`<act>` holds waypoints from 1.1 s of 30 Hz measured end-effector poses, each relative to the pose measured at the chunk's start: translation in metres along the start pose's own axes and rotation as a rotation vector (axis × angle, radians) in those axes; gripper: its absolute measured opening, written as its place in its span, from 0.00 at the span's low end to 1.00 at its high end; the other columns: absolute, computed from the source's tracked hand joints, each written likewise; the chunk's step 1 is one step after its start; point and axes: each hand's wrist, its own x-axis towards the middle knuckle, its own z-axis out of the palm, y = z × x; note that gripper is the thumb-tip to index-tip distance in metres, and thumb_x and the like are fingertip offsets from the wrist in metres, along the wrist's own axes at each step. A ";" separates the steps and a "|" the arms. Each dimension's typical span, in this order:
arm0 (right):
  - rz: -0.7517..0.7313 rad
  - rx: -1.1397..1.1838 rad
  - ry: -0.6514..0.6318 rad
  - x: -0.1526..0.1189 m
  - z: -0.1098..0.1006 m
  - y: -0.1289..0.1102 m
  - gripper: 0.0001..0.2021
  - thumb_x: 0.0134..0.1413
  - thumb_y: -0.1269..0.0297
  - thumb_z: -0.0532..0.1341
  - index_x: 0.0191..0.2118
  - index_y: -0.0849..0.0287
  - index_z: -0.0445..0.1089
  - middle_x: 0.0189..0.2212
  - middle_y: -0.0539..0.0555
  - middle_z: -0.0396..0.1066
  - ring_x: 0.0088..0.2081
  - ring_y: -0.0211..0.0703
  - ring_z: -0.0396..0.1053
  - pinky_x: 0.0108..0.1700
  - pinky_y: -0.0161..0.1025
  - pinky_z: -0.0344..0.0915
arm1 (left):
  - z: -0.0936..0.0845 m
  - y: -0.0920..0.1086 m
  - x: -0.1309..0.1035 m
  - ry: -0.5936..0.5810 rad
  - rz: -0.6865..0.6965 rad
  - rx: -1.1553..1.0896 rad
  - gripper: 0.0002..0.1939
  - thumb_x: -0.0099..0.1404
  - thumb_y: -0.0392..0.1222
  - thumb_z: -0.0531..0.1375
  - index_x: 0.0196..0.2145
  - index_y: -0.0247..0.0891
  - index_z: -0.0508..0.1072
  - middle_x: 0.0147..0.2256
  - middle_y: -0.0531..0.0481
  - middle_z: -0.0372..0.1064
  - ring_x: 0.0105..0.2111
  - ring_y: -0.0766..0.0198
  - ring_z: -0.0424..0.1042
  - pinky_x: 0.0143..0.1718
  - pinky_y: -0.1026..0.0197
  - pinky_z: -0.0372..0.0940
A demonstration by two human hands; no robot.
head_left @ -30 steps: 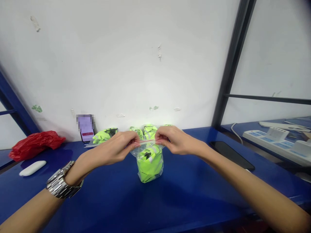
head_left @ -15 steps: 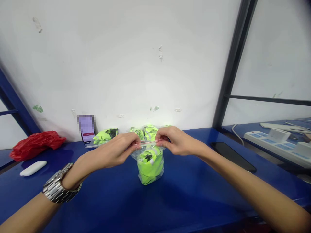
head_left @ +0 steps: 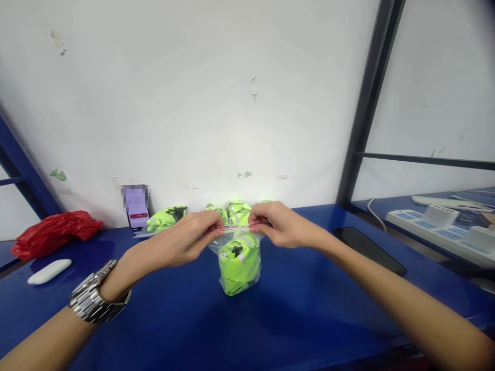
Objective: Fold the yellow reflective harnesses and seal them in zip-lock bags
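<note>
The left hand (head_left: 199, 237) and right hand (head_left: 276, 225), each grip pinching its top edge, hold one zip-lock bag (head_left: 240, 265); two smartphones (head_left: 369, 250) and one red bag (head_left: 58, 234) are on the tabletop (head_left: 185, 324).

On our bench (head_left: 185, 319), wrapped bundles (head_left: 240, 212) sit behind the held bag (head_left: 240, 263) — phone (head_left: 136, 206) to their left, power strip (head_left: 441, 226) far right.

The near part of the blue desk (head_left: 185, 324) lies open below the wrists. Along the far side, bagged green bundles (head_left: 164, 219) and a propped phone (head_left: 137, 206) block the wall; a dark phone (head_left: 369, 250) obstructs the right.
</note>
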 end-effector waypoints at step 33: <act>-0.130 -0.030 0.092 -0.003 0.008 0.000 0.05 0.51 0.75 0.58 0.28 0.62 0.64 0.22 0.47 0.62 0.25 0.33 0.56 0.28 0.33 0.52 | 0.011 0.000 -0.009 0.052 0.028 0.024 0.08 0.72 0.39 0.46 0.36 0.38 0.62 0.30 0.51 0.62 0.27 0.66 0.60 0.29 0.61 0.56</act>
